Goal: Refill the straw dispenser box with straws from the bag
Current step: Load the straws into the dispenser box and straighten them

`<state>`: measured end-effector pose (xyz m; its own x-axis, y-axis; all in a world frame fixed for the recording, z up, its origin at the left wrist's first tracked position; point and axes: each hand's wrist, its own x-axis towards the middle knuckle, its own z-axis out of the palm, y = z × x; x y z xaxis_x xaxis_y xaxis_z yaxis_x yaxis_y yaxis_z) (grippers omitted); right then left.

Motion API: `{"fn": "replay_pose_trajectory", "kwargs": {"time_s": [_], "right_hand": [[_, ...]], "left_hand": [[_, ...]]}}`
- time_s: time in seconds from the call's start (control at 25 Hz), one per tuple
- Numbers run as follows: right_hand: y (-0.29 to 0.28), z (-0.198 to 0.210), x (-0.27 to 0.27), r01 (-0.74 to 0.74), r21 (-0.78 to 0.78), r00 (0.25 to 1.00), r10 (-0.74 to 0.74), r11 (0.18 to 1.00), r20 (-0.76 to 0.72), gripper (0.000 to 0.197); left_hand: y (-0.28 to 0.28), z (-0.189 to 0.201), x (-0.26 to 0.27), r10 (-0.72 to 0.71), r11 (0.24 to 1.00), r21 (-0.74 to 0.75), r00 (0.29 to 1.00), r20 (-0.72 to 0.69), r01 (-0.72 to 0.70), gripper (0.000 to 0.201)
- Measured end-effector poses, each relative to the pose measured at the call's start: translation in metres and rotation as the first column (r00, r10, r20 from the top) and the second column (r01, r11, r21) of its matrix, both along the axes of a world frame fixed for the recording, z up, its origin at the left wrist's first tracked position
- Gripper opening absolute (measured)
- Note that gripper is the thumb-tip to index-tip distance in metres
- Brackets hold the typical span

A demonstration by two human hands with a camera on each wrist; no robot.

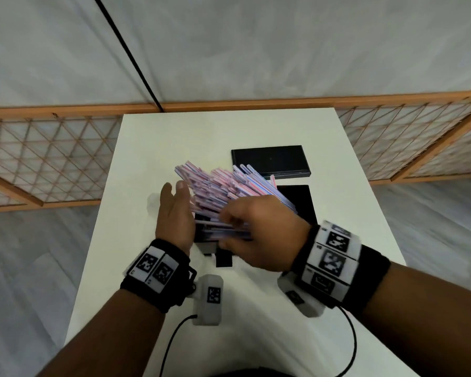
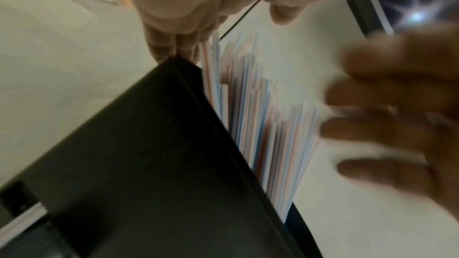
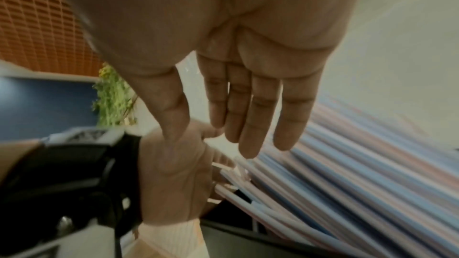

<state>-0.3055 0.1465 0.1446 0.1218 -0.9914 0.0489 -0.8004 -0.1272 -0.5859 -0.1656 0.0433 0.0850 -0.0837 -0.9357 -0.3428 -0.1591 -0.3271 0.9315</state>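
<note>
A black straw dispenser box (image 1: pixel 206 238) stands on the white table (image 1: pixel 152 148), mostly hidden under my hands. A thick pile of red, blue and white striped straws (image 1: pixel 215 186) lies slanted in it, the far ends fanning up and away. My left hand (image 1: pixel 174 210) stands flat with straight fingers against the left side of the box (image 2: pixel 149 164) and the straws (image 2: pixel 261 125). My right hand (image 1: pixel 245 227) hovers blurred over the near part of the straws (image 3: pixel 347 164). Its fingers (image 3: pixel 248 109) are straight and hold nothing. My left palm (image 3: pixel 178 174) touches the straw ends.
A flat black lid (image 1: pixel 269 160) lies at the back of the table. Another black panel (image 1: pixel 299 202) lies right of the straws. Wrist camera cables (image 1: pixel 172 346) trail over the near table. A wooden lattice screen (image 1: pixel 46 159) stands behind the table.
</note>
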Motion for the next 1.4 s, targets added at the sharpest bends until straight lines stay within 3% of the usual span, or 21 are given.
{"fn": "replay_pose_trajectory", "kwargs": {"time_s": [0.04,0.16,0.2,0.32,0.36,0.52,0.64,0.8,0.92,1.0,1.12,1.24,1.4], "right_hand": [[0.011,-0.001,-0.013,0.066,0.016,0.998,-0.066,0.998,0.022,0.016],[0.038,-0.019,-0.052,0.267,0.073,0.964,-0.267,0.961,-0.011,0.016],[0.042,-0.029,-0.059,0.292,0.088,0.956,-0.287,0.952,-0.065,0.016],[0.044,-0.064,-0.054,0.223,0.164,0.967,-0.196,0.961,-0.165,0.01],[0.043,-0.075,-0.051,0.204,0.147,0.969,-0.178,0.968,-0.169,0.005],[0.044,-0.095,-0.049,0.174,0.085,0.974,-0.159,0.981,-0.16,0.009],[0.052,-0.086,-0.044,0.154,0.111,0.982,-0.139,0.982,-0.129,0.006],[0.039,-0.061,-0.047,0.198,0.378,0.978,-0.154,0.904,-0.142,0.031],[0.014,-0.061,-0.039,0.154,0.499,0.951,0.01,0.853,-0.309,0.048],[0.004,-0.066,-0.031,0.136,0.559,0.927,0.095,0.818,-0.363,0.056],[-0.006,-0.067,-0.029,0.163,0.612,0.877,0.17,0.774,-0.449,0.054],[-0.013,-0.066,-0.027,0.148,0.641,0.905,0.158,0.753,-0.395,0.05],[-0.022,-0.062,-0.022,0.177,0.728,0.897,0.196,0.662,-0.396,0.046]], "left_hand": [[0.0,-0.002,0.002,0.005,1.0,0.02,1.0,-0.019,-0.004,0.094],[0.01,0.0,0.002,-0.025,0.991,0.131,0.993,-0.114,0.04,0.063],[0.013,-0.001,-0.001,-0.061,0.986,0.149,0.992,-0.113,0.078,0.071],[0.017,-0.017,-0.006,-0.09,0.988,0.124,0.995,-0.049,0.096,0.124],[0.017,-0.019,-0.008,-0.09,0.989,0.112,0.995,-0.033,0.093,0.13],[0.026,-0.004,-0.006,-0.052,0.991,0.12,0.999,-0.002,0.052,0.119],[0.035,-0.004,-0.002,-0.055,0.989,0.139,0.999,-0.002,0.054,0.117],[0.031,-0.007,-0.002,-0.008,0.992,0.126,1.0,-0.024,0.011,0.126],[0.022,-0.014,-0.004,0.019,0.987,0.161,0.999,-0.045,-0.012,0.123],[0.019,-0.013,-0.005,0.001,0.984,0.176,0.998,-0.066,0.011,0.117],[0.021,-0.007,-0.006,-0.007,0.983,0.18,0.997,-0.083,0.021,0.092],[0.022,-0.015,-0.003,-0.007,0.987,0.156,0.993,-0.116,0.025,0.07],[0.021,-0.02,-0.003,0.002,0.989,0.147,0.984,-0.176,0.024,0.049]]}}
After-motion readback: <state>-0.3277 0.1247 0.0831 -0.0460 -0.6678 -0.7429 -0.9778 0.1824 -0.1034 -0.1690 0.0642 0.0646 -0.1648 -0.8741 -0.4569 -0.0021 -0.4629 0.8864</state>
